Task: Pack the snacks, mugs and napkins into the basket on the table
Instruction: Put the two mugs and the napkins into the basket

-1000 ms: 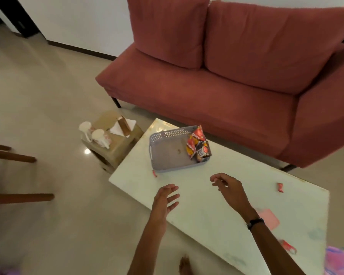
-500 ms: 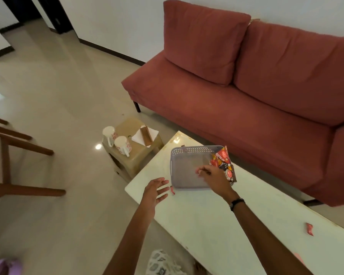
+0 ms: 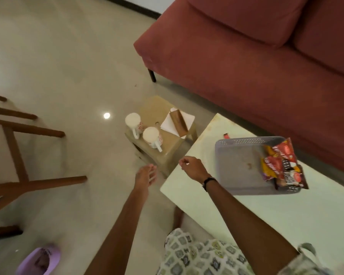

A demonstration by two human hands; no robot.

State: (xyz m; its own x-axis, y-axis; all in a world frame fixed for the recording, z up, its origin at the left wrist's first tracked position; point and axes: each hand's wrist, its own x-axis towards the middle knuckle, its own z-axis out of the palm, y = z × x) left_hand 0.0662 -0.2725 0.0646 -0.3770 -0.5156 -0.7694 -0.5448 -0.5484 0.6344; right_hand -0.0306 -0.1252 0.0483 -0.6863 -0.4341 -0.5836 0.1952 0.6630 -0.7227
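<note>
A grey plastic basket sits on the pale table, with red and orange snack packets leaning in its right side. On a low beige stool to the left stand two white mugs with red print, one at the edge and the other beside it. White napkins lie there under a brown holder. My left hand is open above the floor, just short of the stool. My right hand hovers over the table's left corner with loosely curled, empty fingers.
A red sofa stands behind the table. Wooden chair legs are at the left. A purple slipper lies on the floor near me. A small red wrapper rests on the table behind the basket.
My right hand has pulled back from the basket to the table's left corner. My left hand has moved off the table toward the stool. The view has tilted down and left.
</note>
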